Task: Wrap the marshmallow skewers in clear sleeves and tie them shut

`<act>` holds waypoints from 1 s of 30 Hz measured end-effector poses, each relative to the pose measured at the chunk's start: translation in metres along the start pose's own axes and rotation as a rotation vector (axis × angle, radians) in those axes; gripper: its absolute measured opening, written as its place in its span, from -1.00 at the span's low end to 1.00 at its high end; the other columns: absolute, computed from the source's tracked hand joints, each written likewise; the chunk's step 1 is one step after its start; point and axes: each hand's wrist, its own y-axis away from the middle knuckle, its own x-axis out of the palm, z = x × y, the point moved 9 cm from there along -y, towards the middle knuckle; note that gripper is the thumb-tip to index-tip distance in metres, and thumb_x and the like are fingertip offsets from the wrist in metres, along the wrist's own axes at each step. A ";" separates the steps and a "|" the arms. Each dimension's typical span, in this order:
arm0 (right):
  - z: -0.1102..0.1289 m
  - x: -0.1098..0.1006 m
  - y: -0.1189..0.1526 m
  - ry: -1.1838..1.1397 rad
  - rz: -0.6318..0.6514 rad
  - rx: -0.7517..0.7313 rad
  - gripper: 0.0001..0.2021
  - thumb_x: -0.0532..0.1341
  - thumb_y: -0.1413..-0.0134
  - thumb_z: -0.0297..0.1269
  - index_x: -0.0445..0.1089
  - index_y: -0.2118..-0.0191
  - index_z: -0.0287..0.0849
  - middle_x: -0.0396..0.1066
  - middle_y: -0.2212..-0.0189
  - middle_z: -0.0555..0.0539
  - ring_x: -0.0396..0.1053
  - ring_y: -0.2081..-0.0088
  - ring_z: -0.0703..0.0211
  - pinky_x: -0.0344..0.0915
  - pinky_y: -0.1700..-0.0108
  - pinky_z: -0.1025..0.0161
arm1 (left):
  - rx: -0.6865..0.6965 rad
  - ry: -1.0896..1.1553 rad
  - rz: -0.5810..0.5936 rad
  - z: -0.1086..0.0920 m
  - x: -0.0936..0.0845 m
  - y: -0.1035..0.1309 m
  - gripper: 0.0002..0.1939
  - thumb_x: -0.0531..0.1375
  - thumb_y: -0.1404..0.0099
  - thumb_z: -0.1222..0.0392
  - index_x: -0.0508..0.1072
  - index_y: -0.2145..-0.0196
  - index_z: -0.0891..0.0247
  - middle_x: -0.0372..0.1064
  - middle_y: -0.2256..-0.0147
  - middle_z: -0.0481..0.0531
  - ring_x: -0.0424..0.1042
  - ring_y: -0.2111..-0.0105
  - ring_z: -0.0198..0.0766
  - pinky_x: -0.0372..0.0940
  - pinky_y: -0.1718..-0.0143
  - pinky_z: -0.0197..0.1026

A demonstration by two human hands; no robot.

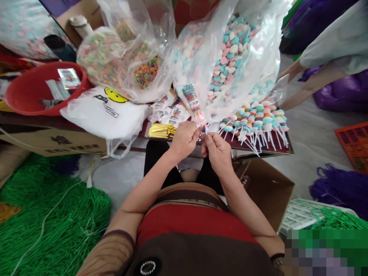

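Tabletop [34, 122] has unbagged candy sticks [258, 117] at right, one filled packet [191, 99] near front edge, left hand [184, 138] fingers pinching its lower end, right hand [217, 150] fingers curled beside it, grip and seal unclear.

Green strands [71, 214], purple strands [339, 191], orange crate [356, 147]

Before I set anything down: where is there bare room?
Gray floor between the right end of the tabletop and the orange crate. The tabletop is crowded from red basin to candy skewers; left hand and right hand occupy the front.
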 end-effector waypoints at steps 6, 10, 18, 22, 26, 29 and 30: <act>0.003 0.004 -0.001 0.014 -0.010 -0.047 -0.62 0.17 -0.26 0.14 0.38 0.31 -0.10 0.17 0.71 0.18 0.08 0.67 0.37 0.09 0.55 0.35 | -0.008 0.044 0.110 -0.003 -0.005 0.003 -0.39 -0.04 -0.41 -0.35 0.31 0.50 0.22 0.30 0.50 -0.01 0.28 0.44 -0.28 0.21 0.28 -0.16; 0.000 0.006 0.000 -0.028 -0.002 -0.052 -0.62 0.16 -0.26 0.15 0.37 0.31 -0.10 0.16 0.71 0.19 0.05 0.67 0.37 0.06 0.56 0.35 | -0.300 0.566 0.070 0.018 -0.007 0.008 -0.34 0.04 -0.29 -0.48 0.48 0.27 0.23 0.47 0.34 0.05 0.45 0.28 -0.23 0.32 0.22 -0.18; -0.002 0.019 0.005 -0.040 0.071 -0.049 -0.60 0.17 -0.26 0.16 0.38 0.33 -0.10 0.16 0.71 0.17 0.05 0.66 0.37 0.06 0.56 0.35 | -0.504 1.040 0.076 0.007 0.012 0.001 -0.50 0.42 -0.13 -0.14 0.51 0.07 0.18 0.31 0.52 -0.11 0.48 0.33 -0.26 0.21 0.46 -0.30; -0.006 0.022 0.008 -0.067 0.055 -0.009 -0.57 0.18 -0.21 0.21 0.39 0.34 -0.10 0.17 0.70 0.16 0.05 0.66 0.35 0.09 0.56 0.33 | -0.560 1.116 0.062 0.001 0.017 0.007 -0.59 0.43 -0.15 -0.07 0.52 0.15 0.20 0.12 0.59 -0.19 0.36 0.47 -0.36 0.13 0.52 -0.34; -0.010 0.029 0.012 -0.098 0.047 0.033 -0.58 0.19 -0.21 0.20 0.40 0.33 -0.11 0.19 0.69 0.15 0.08 0.66 0.35 0.10 0.56 0.33 | -0.640 1.114 0.062 0.011 0.025 0.014 -0.59 0.44 -0.11 -0.09 0.50 0.26 0.25 0.09 0.61 -0.19 0.29 0.50 -0.39 0.13 0.53 -0.35; -0.009 0.025 0.012 -0.049 0.073 0.075 -0.58 0.18 -0.22 0.18 0.39 0.37 -0.11 0.23 0.69 0.12 0.12 0.65 0.33 0.14 0.55 0.32 | -0.651 1.115 0.086 0.019 0.028 0.018 -0.52 0.47 -0.02 -0.15 0.47 0.32 0.27 0.14 0.59 -0.17 0.29 0.50 -0.38 0.18 0.52 -0.34; -0.007 0.020 0.012 -0.001 0.109 0.085 -0.56 0.18 -0.22 0.18 0.39 0.41 -0.11 0.26 0.69 0.10 0.15 0.65 0.31 0.17 0.54 0.31 | -0.651 1.109 0.104 0.020 0.028 0.019 -0.50 0.47 -0.01 -0.17 0.46 0.33 0.27 0.16 0.58 -0.17 0.27 0.52 -0.39 0.17 0.53 -0.33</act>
